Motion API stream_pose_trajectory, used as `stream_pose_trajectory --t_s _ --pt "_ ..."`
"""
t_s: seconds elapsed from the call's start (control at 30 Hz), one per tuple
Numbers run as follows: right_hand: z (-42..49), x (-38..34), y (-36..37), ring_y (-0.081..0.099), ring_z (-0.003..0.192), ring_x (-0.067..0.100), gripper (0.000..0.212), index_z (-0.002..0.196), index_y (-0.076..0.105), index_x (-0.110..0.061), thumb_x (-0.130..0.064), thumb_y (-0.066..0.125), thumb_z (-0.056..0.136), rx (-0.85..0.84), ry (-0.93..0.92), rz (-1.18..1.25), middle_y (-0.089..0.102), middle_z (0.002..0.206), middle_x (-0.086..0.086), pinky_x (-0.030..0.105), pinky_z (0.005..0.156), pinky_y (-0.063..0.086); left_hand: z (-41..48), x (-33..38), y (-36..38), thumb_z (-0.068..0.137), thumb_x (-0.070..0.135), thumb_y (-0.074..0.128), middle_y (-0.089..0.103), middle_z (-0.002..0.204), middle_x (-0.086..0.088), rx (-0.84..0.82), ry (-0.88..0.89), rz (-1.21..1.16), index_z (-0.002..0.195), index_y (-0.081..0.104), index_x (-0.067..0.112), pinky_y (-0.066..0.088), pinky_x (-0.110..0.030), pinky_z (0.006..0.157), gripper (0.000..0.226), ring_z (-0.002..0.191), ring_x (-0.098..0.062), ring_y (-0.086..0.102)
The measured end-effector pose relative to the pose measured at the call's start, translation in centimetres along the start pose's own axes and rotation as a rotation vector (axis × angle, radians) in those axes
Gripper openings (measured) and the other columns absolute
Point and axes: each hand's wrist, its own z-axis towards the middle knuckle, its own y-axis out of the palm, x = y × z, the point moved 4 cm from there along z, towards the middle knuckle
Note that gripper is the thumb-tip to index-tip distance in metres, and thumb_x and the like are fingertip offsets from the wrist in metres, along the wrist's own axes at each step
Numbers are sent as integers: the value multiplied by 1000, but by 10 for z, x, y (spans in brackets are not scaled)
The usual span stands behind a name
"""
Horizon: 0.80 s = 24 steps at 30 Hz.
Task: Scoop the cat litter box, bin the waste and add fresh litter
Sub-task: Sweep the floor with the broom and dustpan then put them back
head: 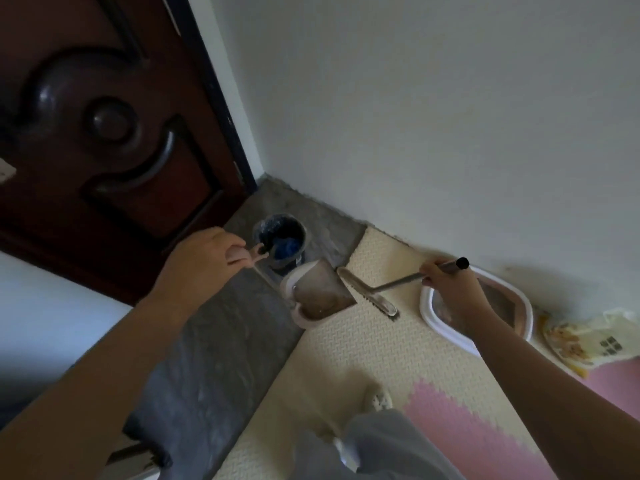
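Note:
My left hand (207,254) grips the pink handle of a dustpan (318,296), which rests on the cream mat with brownish litter dust inside. My right hand (446,282) holds the metal handle of a small broom (367,294); its bristle head lies on the mat right at the dustpan's open edge. The white-rimmed litter box (512,306) sits by the wall, partly hidden behind my right hand. A dark bin (280,237) with a blue bag inside stands in the corner, just beyond the dustpan.
A carved brown door (104,133) fills the left. A grey floor strip (207,358) runs beside the cream and pink foam mat (363,358). A yellow-printed litter bag (585,341) lies right of the box. My slippered foot (377,400) stands on the mat.

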Motion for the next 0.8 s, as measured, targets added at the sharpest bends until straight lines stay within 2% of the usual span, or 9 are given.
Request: stream_pose_trajectory --t_s 0.1,0.2,0.27,0.33,0.5,0.57,0.63,0.73,0.8 --pt "36 -21 -8 67 81 29 14 72 69 -25 -27 60 83 -36 -42 11 69 74 8 46 85 50 30 -9 -17 73 21 82 66 85 -8 0 -113 42 90 70 5 51 -34 71 26 75 -26 63" --pt "68 -46 -15 67 83 36 11 73 69 -27 -31 60 77 -77 -79 -2 70 72 9 53 85 49 58 -6 -29 75 27 77 67 84 -7 18 -105 106 90 70 5 49 -31 71 28 75 -24 63" --pt "84 -61 -16 67 84 34 10 73 69 -29 -28 62 80 -107 -114 -19 70 73 9 52 84 50 76 -6 -37 76 37 65 66 83 -6 23 -112 120 90 70 6 47 -29 72 34 76 -22 63" --pt "99 -75 -12 67 83 31 15 73 68 -30 -23 61 84 -136 -143 -33 70 73 7 49 83 50 94 -13 -47 76 43 57 66 83 -5 17 -166 114 90 71 8 50 -34 72 40 77 -24 63" --pt "131 -110 7 66 80 29 17 70 67 -24 -21 59 86 -169 -197 -60 68 72 6 44 79 50 134 -37 -70 77 48 50 66 86 -4 -16 -155 180 95 72 11 51 -36 75 46 80 -23 64" --pt "144 -125 19 65 75 27 14 72 66 -21 -21 59 84 -184 -210 -72 67 71 9 39 73 48 146 -54 -78 79 47 58 67 88 -3 -17 -169 208 97 72 13 49 -35 76 41 82 -21 63" --pt "155 -140 32 62 70 30 12 72 65 -18 -21 58 82 -199 -211 -89 66 72 13 40 69 48 159 -70 -83 80 37 72 67 89 -3 -14 -175 225 98 73 13 49 -34 75 30 83 -22 63" --pt "177 -158 54 66 78 34 13 71 67 -23 -21 59 81 -202 -191 -69 67 70 6 50 80 53 181 -101 -90 76 26 79 67 89 -4 -27 -157 252 97 73 13 47 -35 76 25 84 -23 63" --pt "189 -171 70 67 79 31 17 69 67 -26 -19 58 82 -213 -182 -78 67 69 5 50 83 52 194 -124 -93 78 28 77 68 90 -4 -32 -131 262 98 73 14 47 -35 76 25 86 -24 64"
